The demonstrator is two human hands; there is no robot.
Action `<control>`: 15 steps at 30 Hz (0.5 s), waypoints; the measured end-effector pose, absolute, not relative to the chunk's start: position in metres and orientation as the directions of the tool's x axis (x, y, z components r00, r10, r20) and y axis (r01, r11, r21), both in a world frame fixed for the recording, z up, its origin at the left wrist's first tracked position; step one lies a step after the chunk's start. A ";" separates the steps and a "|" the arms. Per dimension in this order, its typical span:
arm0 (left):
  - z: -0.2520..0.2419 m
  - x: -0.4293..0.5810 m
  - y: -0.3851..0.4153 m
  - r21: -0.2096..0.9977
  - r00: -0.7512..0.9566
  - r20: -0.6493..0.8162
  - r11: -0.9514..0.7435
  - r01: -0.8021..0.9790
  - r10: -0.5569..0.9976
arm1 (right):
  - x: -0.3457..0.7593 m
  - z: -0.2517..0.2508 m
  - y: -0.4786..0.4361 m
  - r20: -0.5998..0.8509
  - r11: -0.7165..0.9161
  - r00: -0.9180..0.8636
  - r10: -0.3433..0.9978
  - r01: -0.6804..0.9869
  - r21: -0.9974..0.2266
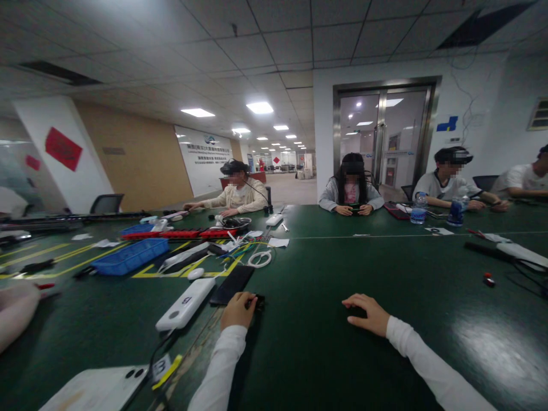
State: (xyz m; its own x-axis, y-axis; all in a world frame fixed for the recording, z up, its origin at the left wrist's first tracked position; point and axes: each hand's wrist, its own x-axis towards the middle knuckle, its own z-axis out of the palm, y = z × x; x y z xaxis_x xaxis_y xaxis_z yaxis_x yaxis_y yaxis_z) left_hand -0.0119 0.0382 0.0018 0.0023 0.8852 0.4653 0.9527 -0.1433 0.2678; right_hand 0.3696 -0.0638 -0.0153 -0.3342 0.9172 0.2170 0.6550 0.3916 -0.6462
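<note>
My left hand (238, 310) is closed on a small black object (260, 303) at the table's middle; its kind does not show, as my fingers cover part of it. Just beyond that hand lies a dark flat phone-like slab (232, 285). A white power bank-like box (185, 304) with a cable sits to its left. My right hand (367, 314) hovers over or rests on the green tabletop (308, 354), fingers apart and holding nothing.
On the left are a blue tray (131, 257), red bins (182, 234), loose cables (259, 260) and a white tablet-like slab (96, 391). Several people in headsets sit across the table. Bottles (418, 209) and a small red-black item (488, 279) stand at right. Someone's arm (17, 311) enters at left.
</note>
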 end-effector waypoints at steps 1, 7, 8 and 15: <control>0.002 -0.012 0.038 0.262 0.008 0.467 -0.148 0.954 0.884 | 0.370 -0.017 -0.062 0.220 0.395 -0.335 0.916 0.660 -0.639; 0.007 0.003 0.032 0.286 0.070 0.481 -0.232 0.930 0.874 | 0.369 -0.019 -0.061 0.221 0.389 -0.326 0.919 0.668 -0.634; 0.007 0.010 0.030 0.303 0.090 0.471 -0.257 0.918 0.877 | 0.369 -0.019 -0.062 0.218 0.383 -0.321 0.922 0.670 -0.636; -0.003 0.099 0.001 0.537 0.312 0.425 -0.514 0.669 0.850 | 0.366 -0.016 -0.063 0.174 0.333 -0.291 0.941 0.690 -0.642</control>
